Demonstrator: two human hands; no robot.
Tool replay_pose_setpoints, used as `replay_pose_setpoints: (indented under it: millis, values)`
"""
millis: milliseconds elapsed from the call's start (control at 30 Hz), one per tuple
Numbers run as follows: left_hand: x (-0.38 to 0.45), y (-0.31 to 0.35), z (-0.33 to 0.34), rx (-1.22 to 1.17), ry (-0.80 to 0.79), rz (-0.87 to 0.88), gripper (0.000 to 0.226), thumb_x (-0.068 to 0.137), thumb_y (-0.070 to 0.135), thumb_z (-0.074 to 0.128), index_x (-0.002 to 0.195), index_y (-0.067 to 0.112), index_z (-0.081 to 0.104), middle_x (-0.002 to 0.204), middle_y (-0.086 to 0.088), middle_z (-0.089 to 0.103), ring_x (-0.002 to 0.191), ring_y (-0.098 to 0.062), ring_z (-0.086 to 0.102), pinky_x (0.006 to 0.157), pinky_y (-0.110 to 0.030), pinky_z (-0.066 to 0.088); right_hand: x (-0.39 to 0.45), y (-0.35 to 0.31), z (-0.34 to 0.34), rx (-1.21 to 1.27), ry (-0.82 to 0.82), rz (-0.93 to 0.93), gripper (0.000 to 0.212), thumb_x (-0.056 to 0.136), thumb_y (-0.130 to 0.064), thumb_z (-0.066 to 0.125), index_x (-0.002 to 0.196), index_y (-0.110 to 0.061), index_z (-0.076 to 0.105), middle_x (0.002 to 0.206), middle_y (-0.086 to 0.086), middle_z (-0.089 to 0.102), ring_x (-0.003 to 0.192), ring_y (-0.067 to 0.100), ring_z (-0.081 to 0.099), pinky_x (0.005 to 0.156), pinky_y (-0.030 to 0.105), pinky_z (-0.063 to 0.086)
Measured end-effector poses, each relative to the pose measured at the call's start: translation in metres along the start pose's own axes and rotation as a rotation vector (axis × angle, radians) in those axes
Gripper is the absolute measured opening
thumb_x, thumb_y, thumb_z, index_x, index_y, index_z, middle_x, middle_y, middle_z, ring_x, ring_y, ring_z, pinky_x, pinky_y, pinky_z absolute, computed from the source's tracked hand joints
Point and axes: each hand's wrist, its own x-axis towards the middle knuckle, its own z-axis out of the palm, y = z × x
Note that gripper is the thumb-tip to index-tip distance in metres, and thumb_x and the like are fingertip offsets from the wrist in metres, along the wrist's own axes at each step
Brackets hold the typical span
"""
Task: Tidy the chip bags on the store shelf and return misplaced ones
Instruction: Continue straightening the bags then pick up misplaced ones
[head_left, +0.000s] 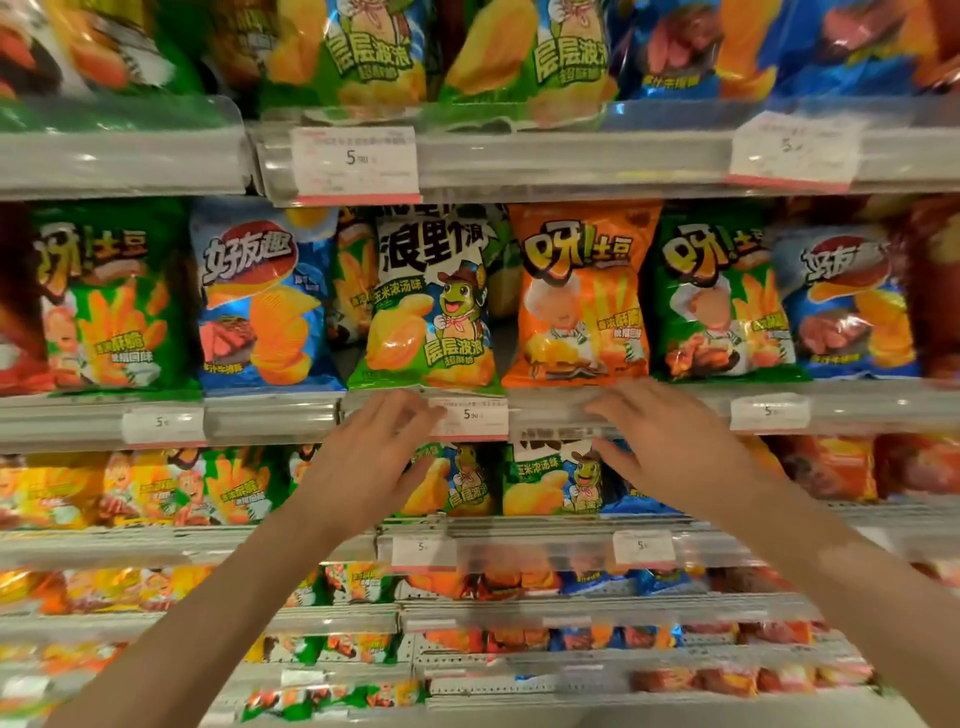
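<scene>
Chip bags stand in a row on the middle shelf. A green and blue turtle bag (431, 306) is in the centre, with an orange bag (582, 296) to its right. My left hand (371, 457) hovers open just below the turtle bag, in front of the shelf rail (270, 415). My right hand (670, 441) is open below the orange bag, fingers spread over the rail and the lower turtle bags (556, 483). Neither hand holds a bag.
A blue bag (260, 306) and a green bag (114, 301) stand left of centre; another green bag (722, 296) and a blue bag (847, 306) stand to the right. Price tags (470, 415) hang on the rails. More bags fill shelves above and below.
</scene>
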Motion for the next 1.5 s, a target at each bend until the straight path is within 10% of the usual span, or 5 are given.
replay_pose_setpoints:
  millis: [733, 933, 1267, 1500]
  values:
    - [0.013, -0.023, 0.026, -0.142, 0.176, -0.004, 0.044, 0.087, 0.042, 0.072, 0.122, 0.019, 0.058, 0.104, -0.003, 0.055, 0.096, -0.023, 0.054, 0.071, -0.038, 0.051, 0.053, -0.048, 0.041, 0.163, 0.188, -0.121, 0.039, 0.085, -0.027, 0.077, 0.121, -0.016, 0.065, 0.101, 0.005, 0.058, 0.088, 0.023, 0.062, 0.069, 0.036, 0.055]
    - [0.013, -0.023, 0.026, -0.146, 0.194, 0.005, 0.045, 0.085, 0.040, 0.075, 0.122, 0.019, 0.057, 0.103, -0.003, 0.055, 0.093, -0.023, 0.054, 0.068, -0.039, 0.051, 0.073, -0.052, -0.001, 0.597, 0.120, 0.143, 0.040, 0.095, -0.039, 0.062, 0.131, -0.022, 0.058, 0.101, -0.009, 0.059, 0.085, 0.006, 0.060, 0.077, 0.032, 0.057]
    - [0.013, -0.021, 0.025, -0.179, 0.192, -0.011, 0.047, 0.082, 0.036, 0.078, 0.121, 0.020, 0.057, 0.103, -0.002, 0.053, 0.094, -0.020, 0.052, 0.067, -0.036, 0.051, 0.166, -0.069, -0.020, 0.959, -0.174, 0.314, 0.095, 0.096, -0.043, 0.063, 0.160, -0.031, -0.006, 0.160, 0.000, 0.034, 0.143, 0.021, 0.040, 0.105, 0.020, 0.033]
    - [0.013, -0.022, 0.027, -0.192, 0.180, -0.034, 0.048, 0.082, 0.036, 0.077, 0.122, 0.023, 0.057, 0.106, 0.000, 0.053, 0.096, -0.019, 0.052, 0.071, -0.036, 0.051, 0.173, -0.072, -0.003, 1.039, 0.073, 0.317, 0.101, 0.087, -0.022, 0.079, 0.160, -0.028, 0.009, 0.138, -0.015, 0.042, 0.127, 0.000, 0.043, 0.105, 0.015, 0.037]
